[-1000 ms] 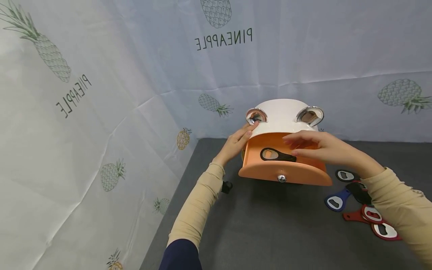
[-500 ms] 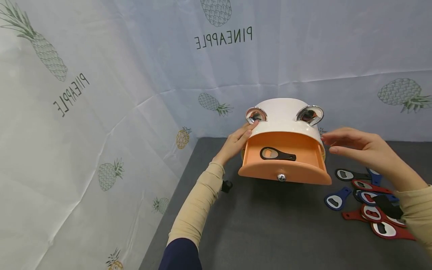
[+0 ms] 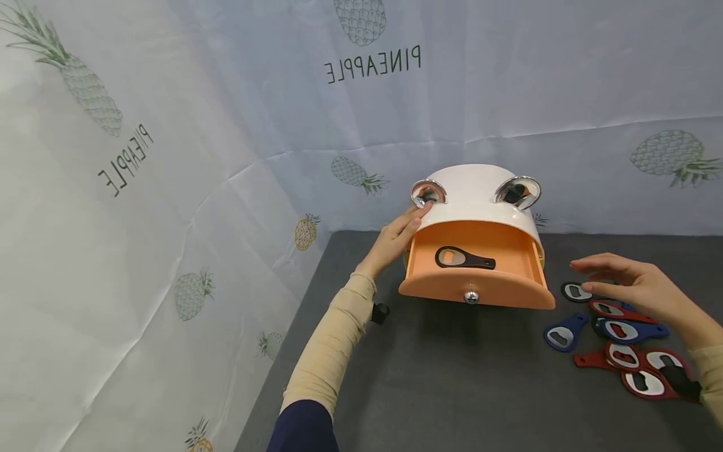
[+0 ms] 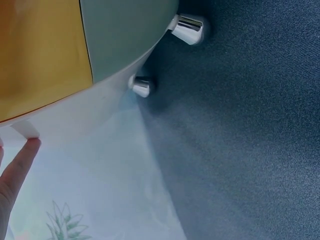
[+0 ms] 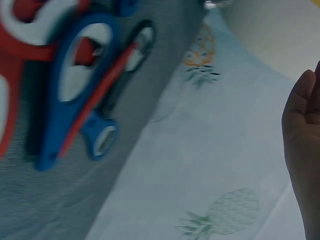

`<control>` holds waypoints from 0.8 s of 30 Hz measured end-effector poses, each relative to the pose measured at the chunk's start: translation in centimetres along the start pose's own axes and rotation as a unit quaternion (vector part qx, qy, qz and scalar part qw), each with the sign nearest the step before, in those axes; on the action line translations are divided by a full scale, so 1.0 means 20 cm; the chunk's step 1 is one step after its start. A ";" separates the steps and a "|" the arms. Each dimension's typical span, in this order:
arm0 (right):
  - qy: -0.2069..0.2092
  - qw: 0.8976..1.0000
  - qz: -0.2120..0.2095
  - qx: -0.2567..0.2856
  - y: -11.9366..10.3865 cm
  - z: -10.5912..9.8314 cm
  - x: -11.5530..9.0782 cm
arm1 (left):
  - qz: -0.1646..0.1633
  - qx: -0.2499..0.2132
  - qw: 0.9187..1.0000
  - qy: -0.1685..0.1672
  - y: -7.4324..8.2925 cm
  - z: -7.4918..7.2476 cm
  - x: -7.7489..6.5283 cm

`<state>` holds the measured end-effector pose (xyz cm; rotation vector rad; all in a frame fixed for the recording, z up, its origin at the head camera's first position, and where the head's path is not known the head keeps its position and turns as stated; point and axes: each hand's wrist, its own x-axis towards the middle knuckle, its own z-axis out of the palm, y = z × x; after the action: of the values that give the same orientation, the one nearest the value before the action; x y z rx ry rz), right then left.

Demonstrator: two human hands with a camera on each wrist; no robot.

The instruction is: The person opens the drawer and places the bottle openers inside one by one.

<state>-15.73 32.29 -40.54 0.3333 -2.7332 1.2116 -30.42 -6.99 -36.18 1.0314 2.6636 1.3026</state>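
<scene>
A white rounded box (image 3: 473, 199) with two chrome eye-like rings stands by the back cloth. Its orange drawer (image 3: 435, 285) is pulled out, and a black bottle opener (image 3: 480, 261) lies inside. My left hand (image 3: 392, 242) rests on the box's left side with its fingers extended; in the left wrist view its fingertip (image 4: 30, 150) touches the white shell. Over the bottle openers on the right, my right hand (image 3: 635, 282) hovers with loosely bent fingers and holds nothing. Beneath it are a blue bottle opener (image 3: 632, 331) and a black-rimmed one (image 3: 575, 291), partly covered by the hand.
Several red and blue bottle openers overlap in a pile, among them a red one (image 3: 590, 360) and a separate blue one (image 3: 576, 321). A cloth (image 3: 254, 207) printed with pineapples hangs behind and left of the dark grey tabletop (image 3: 440, 389).
My right hand has moved from above the drawer to the right and down toward the bottle openers. The black bottle opener stays in the drawer, and my left hand has not moved.
</scene>
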 end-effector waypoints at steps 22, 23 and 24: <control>-0.123 0.987 -0.012 -0.105 0.37 0.15 -0.05 | -0.009 -0.006 1.000 -0.003 0.02 0.00 -0.01; -0.120 0.987 -0.025 -0.105 0.37 0.16 -0.05 | -0.009 -0.005 1.000 -0.002 0.02 0.00 -0.01; -0.116 0.987 -0.040 -0.106 0.38 0.17 -0.06 | -0.009 -0.004 1.000 -0.001 0.02 0.00 -0.01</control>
<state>-16.68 34.87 -48.52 0.5853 -2.9755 0.9010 -30.01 -6.99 -36.06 1.0037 2.6587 1.3061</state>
